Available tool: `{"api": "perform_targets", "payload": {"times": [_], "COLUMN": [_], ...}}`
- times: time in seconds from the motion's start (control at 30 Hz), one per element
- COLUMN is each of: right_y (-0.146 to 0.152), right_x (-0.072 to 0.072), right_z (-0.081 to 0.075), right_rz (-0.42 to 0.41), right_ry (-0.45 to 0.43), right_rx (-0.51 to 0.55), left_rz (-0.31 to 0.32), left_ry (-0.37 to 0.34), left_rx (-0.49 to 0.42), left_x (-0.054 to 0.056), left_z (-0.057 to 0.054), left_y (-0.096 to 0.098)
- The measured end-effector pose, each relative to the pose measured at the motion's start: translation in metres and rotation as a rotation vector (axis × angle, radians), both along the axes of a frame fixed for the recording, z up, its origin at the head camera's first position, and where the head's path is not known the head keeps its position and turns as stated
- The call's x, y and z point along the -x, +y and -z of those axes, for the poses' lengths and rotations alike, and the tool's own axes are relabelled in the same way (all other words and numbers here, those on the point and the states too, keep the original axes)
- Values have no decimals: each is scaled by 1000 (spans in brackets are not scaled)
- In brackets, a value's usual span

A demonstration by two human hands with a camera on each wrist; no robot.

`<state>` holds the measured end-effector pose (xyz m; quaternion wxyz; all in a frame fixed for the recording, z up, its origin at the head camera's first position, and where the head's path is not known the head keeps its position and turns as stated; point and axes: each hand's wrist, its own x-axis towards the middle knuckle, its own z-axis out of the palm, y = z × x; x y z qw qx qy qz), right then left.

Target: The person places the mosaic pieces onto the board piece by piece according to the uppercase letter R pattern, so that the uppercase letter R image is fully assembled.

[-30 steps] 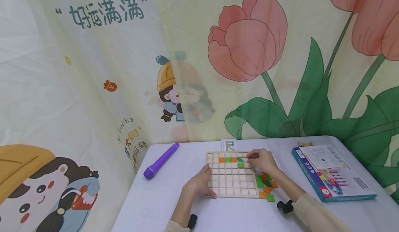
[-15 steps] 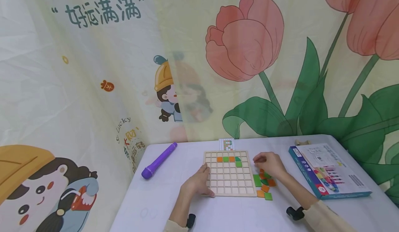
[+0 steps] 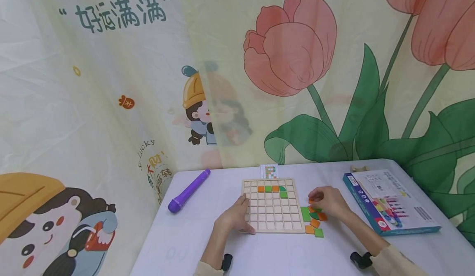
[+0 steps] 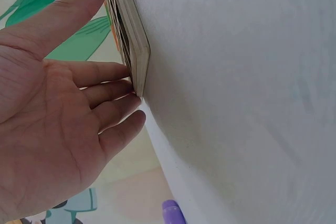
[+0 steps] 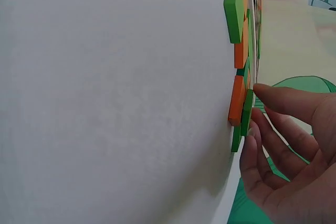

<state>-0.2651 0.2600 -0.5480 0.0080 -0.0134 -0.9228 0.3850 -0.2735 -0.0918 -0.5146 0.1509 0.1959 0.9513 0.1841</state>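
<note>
Just right of the wooden grid board, over the loose tile pile: right hand has thumb and fingertips bracketing a green tile. Can't tell if the pinch is actually closed on it. An orange tile looks right up against it; other tiles trail toward the wearer from the grip, a green square at the near end. Left of that grip, the board carries a short tile row in orange and green, plus a lone green piece under its right end. Left hand touches the board's left edge, fingers extended, not wrapped round anything.

Risks, my read: pile is crowded, so a loose pinch could drag the neighbour along. Thin tile edges could slip from a fingertip-only hold. Light left-hand contact might let the board slide if the right hand bumps it.
</note>
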Motion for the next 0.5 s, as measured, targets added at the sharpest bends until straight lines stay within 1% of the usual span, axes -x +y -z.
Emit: {"api": "perform_targets", "payload": {"times": [0.13, 0.33, 0.5], "right_y": [3, 7, 8], "right_x": [-3, -10, -14], "right_z": [-1, -6, -6], "right_rz": [-2, -43, -48], "right_ry": [-31, -7, -28], "right_rx": [-14, -23, -10], "left_rz": [7, 21, 23], "left_ry": [7, 13, 15], "left_rx": [12, 9, 8], "left_x": [0, 0, 0], "left_z": [-1, 0, 0], "left_y": [0, 1, 1]}}
